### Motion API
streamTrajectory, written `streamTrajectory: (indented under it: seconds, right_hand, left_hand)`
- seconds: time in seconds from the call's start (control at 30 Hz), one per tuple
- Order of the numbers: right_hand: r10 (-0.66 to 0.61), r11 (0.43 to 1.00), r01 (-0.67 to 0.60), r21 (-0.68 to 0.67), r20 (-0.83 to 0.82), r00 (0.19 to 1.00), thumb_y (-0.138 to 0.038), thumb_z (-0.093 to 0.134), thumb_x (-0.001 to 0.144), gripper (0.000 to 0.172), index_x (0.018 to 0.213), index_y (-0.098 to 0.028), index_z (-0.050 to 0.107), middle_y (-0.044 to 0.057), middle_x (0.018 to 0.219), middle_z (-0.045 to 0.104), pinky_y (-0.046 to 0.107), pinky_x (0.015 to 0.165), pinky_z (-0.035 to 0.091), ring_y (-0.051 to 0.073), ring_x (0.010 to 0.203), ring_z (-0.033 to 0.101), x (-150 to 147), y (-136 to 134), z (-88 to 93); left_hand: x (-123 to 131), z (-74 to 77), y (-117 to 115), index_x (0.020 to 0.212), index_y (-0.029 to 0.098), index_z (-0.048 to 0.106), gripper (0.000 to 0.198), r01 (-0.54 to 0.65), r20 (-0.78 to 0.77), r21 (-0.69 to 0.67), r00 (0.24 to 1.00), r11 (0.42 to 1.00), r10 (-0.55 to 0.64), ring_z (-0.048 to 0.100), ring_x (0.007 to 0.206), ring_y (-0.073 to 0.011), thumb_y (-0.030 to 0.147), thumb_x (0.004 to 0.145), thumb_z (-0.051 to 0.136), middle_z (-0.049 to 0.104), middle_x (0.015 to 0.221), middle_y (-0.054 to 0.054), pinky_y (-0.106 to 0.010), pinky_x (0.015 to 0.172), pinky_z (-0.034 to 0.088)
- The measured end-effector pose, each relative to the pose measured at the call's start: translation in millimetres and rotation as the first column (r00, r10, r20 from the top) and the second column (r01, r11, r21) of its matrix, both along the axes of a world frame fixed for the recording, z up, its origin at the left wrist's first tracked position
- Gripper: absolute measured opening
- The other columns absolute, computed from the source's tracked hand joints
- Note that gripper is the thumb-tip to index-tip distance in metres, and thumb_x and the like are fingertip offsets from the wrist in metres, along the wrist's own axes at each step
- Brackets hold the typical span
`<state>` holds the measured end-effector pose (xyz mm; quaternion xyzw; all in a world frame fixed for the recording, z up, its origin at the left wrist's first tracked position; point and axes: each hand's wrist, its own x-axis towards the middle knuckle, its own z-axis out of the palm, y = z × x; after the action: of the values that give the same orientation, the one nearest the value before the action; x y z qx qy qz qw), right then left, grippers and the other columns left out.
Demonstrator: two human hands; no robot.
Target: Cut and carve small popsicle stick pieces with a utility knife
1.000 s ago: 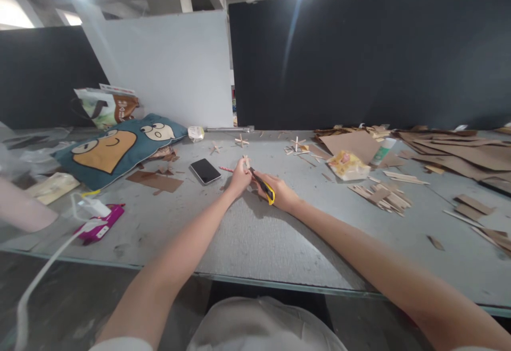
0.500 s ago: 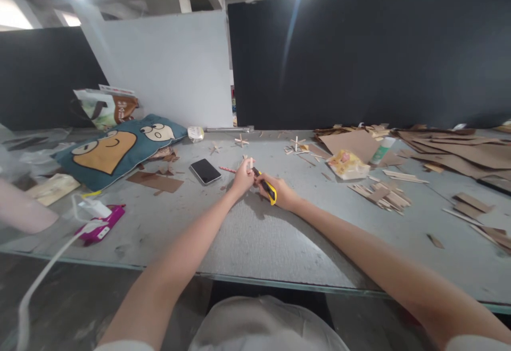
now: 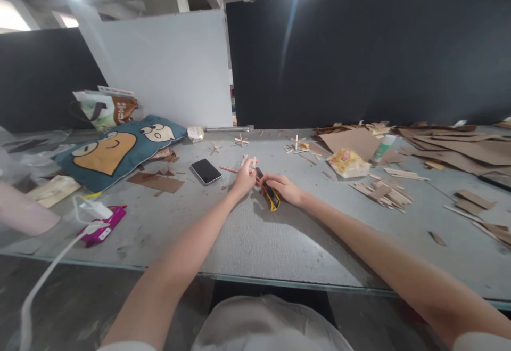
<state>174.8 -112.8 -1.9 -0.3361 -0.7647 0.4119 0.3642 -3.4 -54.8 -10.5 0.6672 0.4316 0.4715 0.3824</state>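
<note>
My left hand [image 3: 244,177] is closed around a small pale wooden stick [image 3: 254,163], which pokes up above the fingertips. Close against it on the right, my right hand [image 3: 282,187] grips a yellow and black utility knife [image 3: 272,196]. The knife's front end points toward the left hand; its blade is too small to make out. A red and white striped stick [image 3: 228,169] lies just left of my left hand. Beyond the hands stand small star-shaped pieces of crossed sticks [image 3: 241,140], and another stick piece [image 3: 296,143] sits farther right.
A phone [image 3: 205,171] lies left of the hands. Farther left are a teal cushion [image 3: 115,154] and a magenta power strip [image 3: 104,226] with a white cable. To the right are a food packet [image 3: 348,163], a glue tube [image 3: 384,148], loose wooden sticks [image 3: 383,195] and cardboard sheets [image 3: 459,148].
The knife has turned in my right hand, showing more of its black side, and its rear end sits slightly lower. My right fingers have straightened somewhat. The stick in my left hand tilts differently.
</note>
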Motion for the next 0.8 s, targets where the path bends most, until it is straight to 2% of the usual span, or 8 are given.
streamTrajectory:
  seconds: [0.1,0.2,0.3,0.37,0.5,0.57,0.67,0.8]
  right_hand:
    - [-0.08,0.996,0.082,-0.036,0.058,0.995,-0.018,0.044,0.09,0.02,0.102,-0.021,0.059,-0.002,0.065,0.067,0.024,0.053,0.053,0.016,0.055,0.068,-3.2,-5.1,2.6]
    - [-0.165,0.984,0.171,-0.042,0.133,0.977,-0.015,0.039,0.09,0.034,0.118,-0.021,0.058,-0.005,0.054,0.061,0.022,0.044,0.046,0.016,0.042,0.062,-4.7,-10.7,4.7]
    - [-0.248,0.968,0.252,0.006,0.196,0.949,-0.015,0.041,0.091,0.053,0.143,-0.02,0.047,-0.006,0.053,0.062,0.023,0.046,0.046,0.016,0.039,0.058,-4.6,-14.7,6.8]
    - [-0.319,0.948,0.313,0.064,0.218,0.922,-0.015,0.045,0.091,0.06,0.151,-0.018,0.043,-0.001,0.063,0.07,0.026,0.055,0.051,0.018,0.047,0.063,-4.9,-15.6,8.1]
    - [-0.428,0.901,0.396,0.176,0.219,0.877,-0.017,0.05,0.092,0.051,0.142,-0.019,0.061,0.013,0.107,0.08,0.031,0.082,0.053,0.024,0.087,0.074,-9.2,-14.4,8.1]
    - [-0.449,0.889,0.411,0.199,0.215,0.867,-0.018,0.05,0.094,0.047,0.138,-0.019,0.066,0.014,0.113,0.079,0.031,0.085,0.05,0.025,0.094,0.073,-12.7,-13.5,6.9]
    - [-0.462,0.883,0.426,0.197,0.208,0.862,-0.02,0.049,0.096,0.043,0.133,-0.018,0.071,0.011,0.095,0.08,0.027,0.078,0.048,0.022,0.084,0.071,-17.1,-13.3,5.1]
    - [-0.454,0.889,0.43,0.158,0.187,0.871,-0.02,0.048,0.094,0.037,0.117,-0.016,0.075,0.004,0.071,0.07,0.024,0.067,0.044,0.018,0.068,0.064,-20.1,-16.1,4.8]
  left_hand:
    - [-0.2,1.4,-1.2,0.125,0.019,0.06,0.04,0.01,-0.002,-0.001,1.0,1.0,-0.01,0.067,0.056,-0.0209,0.011,0.086,0.054,0.062,0.062,0.001,-0.031,0.061,0.055]
    - [0.2,1.6,-2.1,0.127,0.018,0.058,0.04,0.029,-0.007,-0.006,1.0,1.0,-0.029,0.068,0.056,-0.0215,0.013,0.088,0.053,0.064,0.063,0.0,-0.032,0.061,0.056]
    - [1.2,0.8,-2.8,0.13,0.016,0.056,0.041,0.047,-0.019,-0.011,0.999,0.999,-0.047,0.069,0.056,-0.0218,0.014,0.09,0.051,0.064,0.062,-0.001,-0.032,0.061,0.057]
    - [1.7,0.1,-3.1,0.131,0.015,0.056,0.041,0.054,-0.028,-0.012,0.998,0.998,-0.054,0.07,0.056,-0.0216,0.015,0.091,0.05,0.065,0.062,-0.001,-0.033,0.061,0.058]
    - [1.5,-0.9,-3.4,0.133,0.013,0.055,0.041,0.061,-0.048,-0.004,0.997,0.998,-0.061,0.071,0.058,-0.0216,0.018,0.092,0.05,0.067,0.066,-0.002,-0.035,0.064,0.06]
    - [1.1,-1.1,-3.5,0.135,0.012,0.054,0.043,0.065,-0.06,0.0,0.996,0.998,-0.064,0.071,0.058,-0.022,0.019,0.092,0.05,0.067,0.066,-0.003,-0.036,0.065,0.061]
    - [1.1,-1.5,-3.4,0.137,0.011,0.054,0.045,0.067,-0.075,0.005,0.995,0.998,-0.066,0.071,0.058,-0.0216,0.017,0.092,0.05,0.069,0.068,-0.004,-0.036,0.066,0.061]
    - [2.5,-2.7,-2.7,0.136,0.013,0.055,0.044,0.064,-0.089,0.003,0.994,0.998,-0.063,0.072,0.062,-0.0207,0.014,0.093,0.047,0.07,0.073,-0.004,-0.035,0.067,0.062]
